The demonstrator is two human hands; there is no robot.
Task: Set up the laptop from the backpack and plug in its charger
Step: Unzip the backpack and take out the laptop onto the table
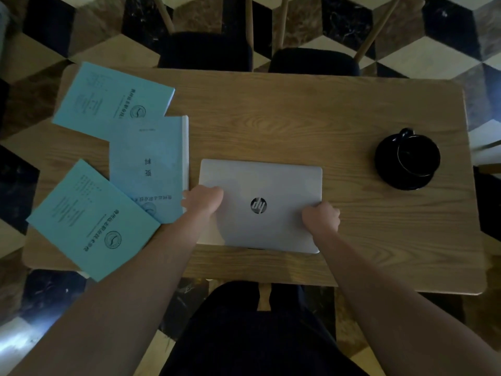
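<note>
A closed silver laptop (260,183) with a round logo on its lid lies flat on the wooden table (298,118), near the front edge. My left hand (203,200) grips its left side, fingers curled around the edge. My right hand (321,217) grips its right side the same way. No backpack or charger is in view.
Three light blue booklets (147,158) lie fanned out on the table's left part, the nearest one overhanging the front edge. A black cup on a black saucer (408,158) stands at the right. Two dark chairs (311,61) stand at the far side.
</note>
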